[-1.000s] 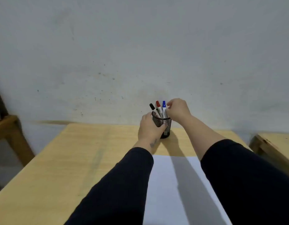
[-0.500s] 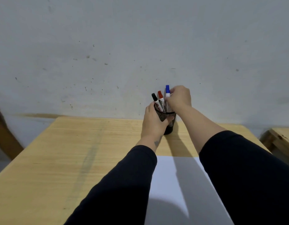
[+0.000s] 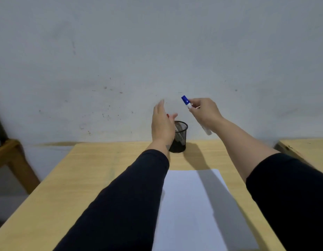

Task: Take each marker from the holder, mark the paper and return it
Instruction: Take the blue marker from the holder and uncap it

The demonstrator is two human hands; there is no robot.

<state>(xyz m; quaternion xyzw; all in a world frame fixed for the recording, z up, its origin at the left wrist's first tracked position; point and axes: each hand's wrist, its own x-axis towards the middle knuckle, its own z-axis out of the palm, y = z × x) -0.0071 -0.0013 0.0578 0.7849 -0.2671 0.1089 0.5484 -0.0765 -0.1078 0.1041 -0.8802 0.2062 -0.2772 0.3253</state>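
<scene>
I see the left hand [image 3: 162, 124] open and motion-blurred at frame centre, covering the left side of the mesh holder [image 3: 180, 138]; only a red tip [image 3: 167, 115] of what's inside shows. Right hand [image 3: 205, 113] pinches the blue-capped marker [image 3: 186, 102], clear of the holder, up and to its right; its barrel is partly behind the palm. Paper [image 3: 191, 205] bottom centre, cut off by the frame edge. Wooden table [image 3: 88, 178], bare on the left; scuffed grey wall behind.
</scene>
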